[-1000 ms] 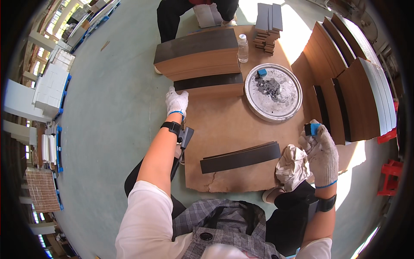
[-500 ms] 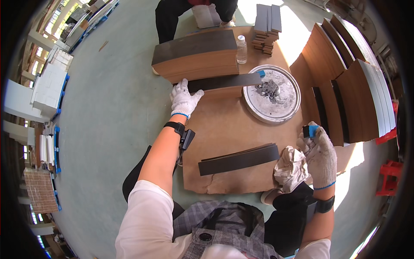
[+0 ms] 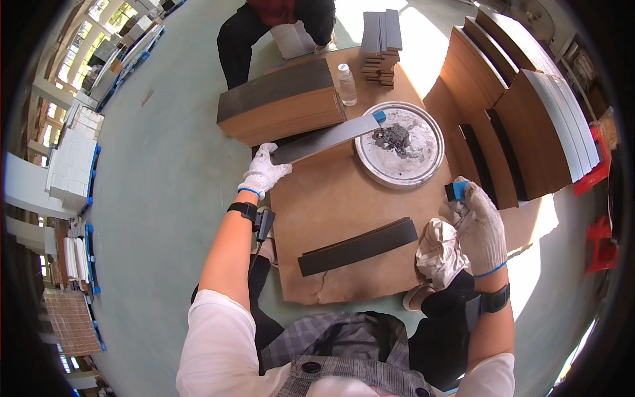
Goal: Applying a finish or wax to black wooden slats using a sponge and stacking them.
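Strip (image 3: pixel 324 140): located just above the centre of the frame, slanting upward to the right. The largest item, a brown cardboard sheet (image 3: pixel 331 205), occupies the middle of the frame. At upper right, brown panels (image 3: pixel 529 132) stand on edge in rows. At the top, left of centre, a second person (image 3: pixel 235 56) in dark trousers is partly visible. Below that person, a dark-topped stack (image 3: pixel 281 102) lies just beyond the strip. Right of centre, a round white lid (image 3: pixel 403 171) carries dark paste (image 3: pixel 393 137); the strip's right end overlaps the lid's left rim in view, contact undetermined. Below centre lie dark boards (image 3: pixel 357 246). At top centre, a pile (image 3: pixel 381 36) of narrow pieces is set. The left hand (image 3: pixel 261 175), white-gloved, is at the strip's left end, thumb apart from the fingers; whether it grips cannot be told. At right, the right hand (image 3: pixel 483 225), in a soiled glove, holds a blue-and-black block (image 3: pixel 458 191). A crumpled cloth (image 3: pixel 440 255) lies below left of it. A clear bottle (image 3: pixel 346 87) stands between stack and pile. A blue cube (image 3: pixel 379 116) sits at the lid's upper-left rim.
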`<move>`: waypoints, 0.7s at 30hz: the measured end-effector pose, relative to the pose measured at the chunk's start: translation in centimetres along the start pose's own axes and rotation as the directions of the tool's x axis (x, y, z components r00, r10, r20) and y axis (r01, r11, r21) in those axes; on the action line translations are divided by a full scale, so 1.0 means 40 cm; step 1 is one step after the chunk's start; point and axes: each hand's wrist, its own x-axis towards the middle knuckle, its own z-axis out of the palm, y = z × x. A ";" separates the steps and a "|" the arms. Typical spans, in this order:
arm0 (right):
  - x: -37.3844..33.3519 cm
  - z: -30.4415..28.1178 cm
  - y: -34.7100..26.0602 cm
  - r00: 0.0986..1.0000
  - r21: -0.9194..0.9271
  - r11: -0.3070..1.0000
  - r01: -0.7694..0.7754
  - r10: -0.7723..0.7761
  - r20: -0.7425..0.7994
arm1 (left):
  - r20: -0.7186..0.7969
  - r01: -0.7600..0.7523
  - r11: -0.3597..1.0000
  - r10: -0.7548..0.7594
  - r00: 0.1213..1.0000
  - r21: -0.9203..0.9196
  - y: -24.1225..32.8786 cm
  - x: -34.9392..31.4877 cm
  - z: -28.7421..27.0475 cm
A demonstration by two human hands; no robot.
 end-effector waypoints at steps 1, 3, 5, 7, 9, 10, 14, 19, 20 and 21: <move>0.000 -0.005 -0.004 0.999 -0.002 1.000 -0.005 0.005 -0.039 | -0.013 -0.031 1.000 0.031 0.999 0.002 0.006 -0.018 -0.002; 0.003 -0.013 -0.010 1.000 0.018 1.000 0.016 -0.016 0.002 | 0.004 0.014 0.912 -0.013 1.000 -0.409 0.032 -0.059 -0.007; -0.006 -0.024 -0.019 1.000 0.026 0.999 0.029 -0.029 0.008 | 0.017 -0.031 0.688 0.063 0.998 -0.725 0.078 -0.112 -0.012; -0.020 -0.028 -0.024 0.999 0.019 0.998 0.053 -0.053 0.004 | -0.026 -0.134 0.621 0.181 0.983 -0.772 0.131 -0.178 -0.038; -0.033 -0.022 -0.028 0.999 0.046 0.998 0.046 -0.047 0.019 | 0.007 -0.089 0.628 0.149 0.989 -0.773 0.197 -0.243 -0.059; -0.041 -0.015 -0.028 0.997 0.074 0.994 0.082 -0.081 -0.008 | -0.020 -0.133 0.592 0.193 0.981 -0.794 0.234 -0.275 -0.063; -0.084 0.032 -0.042 0.976 0.249 0.946 0.207 -0.218 0.015 | -0.044 -0.217 0.540 0.316 0.948 -0.813 0.384 -0.403 -0.061; -0.211 0.118 -0.015 0.852 0.503 0.853 0.141 -0.363 0.376 | -0.038 -0.312 0.603 0.422 0.906 -0.734 0.581 -0.563 0.011; -0.229 0.132 -0.002 0.903 0.445 0.888 0.114 -0.280 0.326 | -0.004 -0.288 0.672 0.390 0.921 -0.683 0.613 -0.589 0.027; -0.240 0.138 0.007 0.922 0.403 0.912 0.077 -0.218 0.319 | -0.090 -0.412 0.557 0.514 0.853 -0.721 0.644 -0.623 0.048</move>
